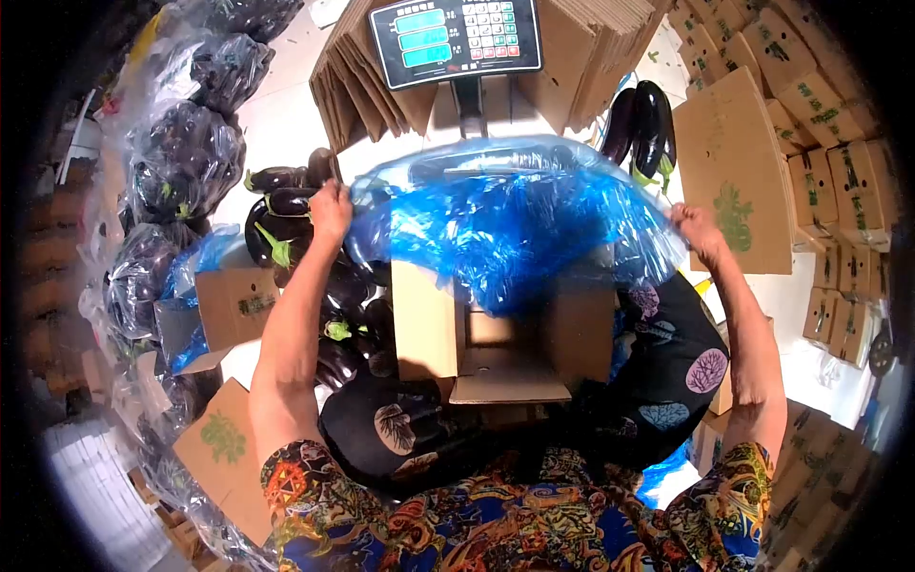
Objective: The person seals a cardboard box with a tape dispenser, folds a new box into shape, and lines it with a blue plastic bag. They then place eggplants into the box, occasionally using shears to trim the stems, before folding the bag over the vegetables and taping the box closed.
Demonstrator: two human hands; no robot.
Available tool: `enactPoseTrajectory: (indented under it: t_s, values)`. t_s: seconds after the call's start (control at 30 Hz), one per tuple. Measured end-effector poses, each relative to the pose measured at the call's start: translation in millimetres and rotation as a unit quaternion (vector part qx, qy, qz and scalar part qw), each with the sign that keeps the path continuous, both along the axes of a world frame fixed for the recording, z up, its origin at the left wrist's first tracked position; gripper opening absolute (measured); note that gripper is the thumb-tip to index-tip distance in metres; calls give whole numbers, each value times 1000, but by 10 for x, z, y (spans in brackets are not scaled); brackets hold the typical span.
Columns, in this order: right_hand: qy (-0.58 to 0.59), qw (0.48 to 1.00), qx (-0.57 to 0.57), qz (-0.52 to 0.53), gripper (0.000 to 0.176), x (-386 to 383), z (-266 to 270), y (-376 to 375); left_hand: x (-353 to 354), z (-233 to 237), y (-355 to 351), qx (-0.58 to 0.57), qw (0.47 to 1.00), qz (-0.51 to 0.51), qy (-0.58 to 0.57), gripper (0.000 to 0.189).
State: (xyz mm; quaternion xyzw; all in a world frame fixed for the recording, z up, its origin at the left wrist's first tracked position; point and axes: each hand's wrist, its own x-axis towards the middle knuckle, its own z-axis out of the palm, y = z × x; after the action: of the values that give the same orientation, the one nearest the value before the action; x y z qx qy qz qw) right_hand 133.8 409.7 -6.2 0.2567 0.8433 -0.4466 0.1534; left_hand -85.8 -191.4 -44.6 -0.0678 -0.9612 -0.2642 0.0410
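Note:
A blue plastic bag point(505, 229) is spread wide between my two hands, above and partly over an open cardboard box point(429, 329). My left hand point(332, 210) is closed on the bag's left edge, close to several eggplants point(276, 202). At the opposite edge, my right hand point(698, 231) grips the plastic with fingers closed. The box stands between my knees, its near flap point(510, 379) folded outward. The bag hides the far side of the box. More eggplants point(348, 296) lie left of the box, and others point(653, 124) lie beyond my right hand.
A digital scale display point(456, 43) stands ahead, among stacked flattened cartons point(581, 57). Clear bags of eggplants point(181, 157) line the left side. Printed cardboard boxes point(820, 105) are piled at the right, and a cardboard panel point(734, 181) stands beside my right hand.

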Motion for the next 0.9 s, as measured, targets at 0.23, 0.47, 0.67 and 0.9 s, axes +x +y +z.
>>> enactPoseTrajectory:
  t_s: [0.23, 0.47, 0.67, 0.9]
  values:
    - [-108, 990, -90, 31, 16, 790, -83, 171, 1081, -530, -657, -22, 989, 10, -144, 14]
    - [162, 973, 143, -83, 28, 623, 874, -341, 1358, 1403, 420, 166, 983, -63, -52, 61]
    - [335, 860, 272, 272, 30, 416, 1405, -1710, 1654, 1586, 1125, -133, 813, -563, 66, 95]
    - [375, 768, 365, 369, 15, 213, 875, -2090, 1538, 1363, 989, -161, 864, -472, 72, 24]
